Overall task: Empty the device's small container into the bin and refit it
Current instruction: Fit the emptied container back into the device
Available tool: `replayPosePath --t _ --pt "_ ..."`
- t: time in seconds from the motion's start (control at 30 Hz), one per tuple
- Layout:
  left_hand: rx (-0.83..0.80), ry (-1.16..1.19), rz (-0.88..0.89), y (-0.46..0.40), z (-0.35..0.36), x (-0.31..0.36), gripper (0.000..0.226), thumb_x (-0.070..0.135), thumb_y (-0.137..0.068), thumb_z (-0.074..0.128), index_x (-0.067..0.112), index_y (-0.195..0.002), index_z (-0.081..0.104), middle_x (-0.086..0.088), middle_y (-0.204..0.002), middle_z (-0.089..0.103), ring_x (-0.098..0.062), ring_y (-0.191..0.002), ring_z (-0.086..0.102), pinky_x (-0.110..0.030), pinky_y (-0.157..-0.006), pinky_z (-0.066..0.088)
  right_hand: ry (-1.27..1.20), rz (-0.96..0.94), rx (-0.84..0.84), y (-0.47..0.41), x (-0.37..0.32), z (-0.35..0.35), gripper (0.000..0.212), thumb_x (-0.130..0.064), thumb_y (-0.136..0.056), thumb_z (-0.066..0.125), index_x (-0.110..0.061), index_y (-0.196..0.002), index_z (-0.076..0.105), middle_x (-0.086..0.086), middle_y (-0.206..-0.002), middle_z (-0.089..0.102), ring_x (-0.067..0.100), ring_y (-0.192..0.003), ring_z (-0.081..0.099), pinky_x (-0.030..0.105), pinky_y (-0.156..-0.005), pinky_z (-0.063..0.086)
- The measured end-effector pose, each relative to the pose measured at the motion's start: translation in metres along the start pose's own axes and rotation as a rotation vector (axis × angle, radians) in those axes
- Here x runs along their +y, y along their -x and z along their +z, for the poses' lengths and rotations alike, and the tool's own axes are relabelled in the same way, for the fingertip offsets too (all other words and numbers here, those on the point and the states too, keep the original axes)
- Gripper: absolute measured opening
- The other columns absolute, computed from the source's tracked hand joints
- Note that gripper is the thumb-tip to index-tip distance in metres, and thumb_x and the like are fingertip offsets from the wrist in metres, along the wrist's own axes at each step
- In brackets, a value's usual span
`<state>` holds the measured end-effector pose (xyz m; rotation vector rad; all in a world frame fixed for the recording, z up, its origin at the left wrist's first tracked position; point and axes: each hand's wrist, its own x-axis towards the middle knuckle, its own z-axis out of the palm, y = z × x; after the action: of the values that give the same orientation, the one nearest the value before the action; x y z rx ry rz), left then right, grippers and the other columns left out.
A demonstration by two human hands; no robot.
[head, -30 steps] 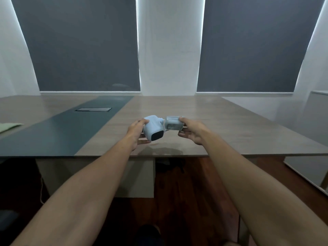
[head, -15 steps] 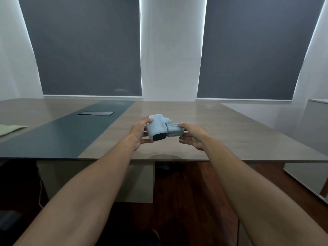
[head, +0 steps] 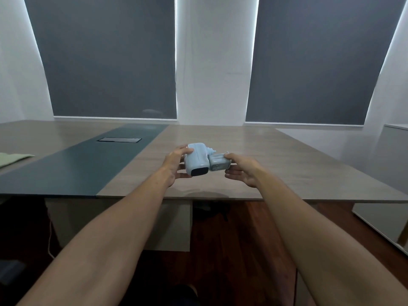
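A small pale-blue device with a dark front window is held above the table's near edge. My left hand grips its left side. A small translucent container sits pressed against the device's right side. My right hand holds that container, thumb on top and fingers below. Whether the container is fully seated in the device I cannot tell. No bin is in view.
The wide wooden table has a dark inlay strip with a cable hatch. A green cloth lies at the far left. A grey cabinet stands at right. Two windows with dark blinds are behind.
Both hands have lifted the device slightly, and the container has closed in against the device's right side. The camera has tilted up a little.
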<state>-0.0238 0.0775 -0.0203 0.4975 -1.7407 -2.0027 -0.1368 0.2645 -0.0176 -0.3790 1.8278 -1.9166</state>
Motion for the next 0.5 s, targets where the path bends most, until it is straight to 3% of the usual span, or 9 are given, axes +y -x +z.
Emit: replayPosePath --t 0.4,0.5 --pt "-0.030 -0.012 0.003 -0.001 0.007 -0.002 0.048 0.031 -0.077 0.066 0.028 -0.125 0.063 -0.011 -0.122 0.062 -0.028 -0.094 0.062 -0.036 -0.059 0.055 0.017 -0.055 0.031 -0.004 0.001 0.001 0.042 -0.023 -0.081 0.076 0.003 -0.112 0.065 0.018 -0.102 0.066 0.027 -0.083 0.068 0.035 -0.074 0.060" --pt "-0.035 0.016 0.004 0.001 0.013 -0.002 0.047 0.031 -0.078 0.066 0.028 -0.125 0.062 -0.010 -0.120 0.063 -0.027 -0.091 0.063 -0.036 -0.059 0.055 -0.034 -0.080 0.068 -0.003 -0.001 0.006 0.024 -0.021 -0.084 0.075 -0.003 -0.093 0.063 0.015 -0.094 0.067 0.025 -0.079 0.068 0.036 -0.077 0.059"
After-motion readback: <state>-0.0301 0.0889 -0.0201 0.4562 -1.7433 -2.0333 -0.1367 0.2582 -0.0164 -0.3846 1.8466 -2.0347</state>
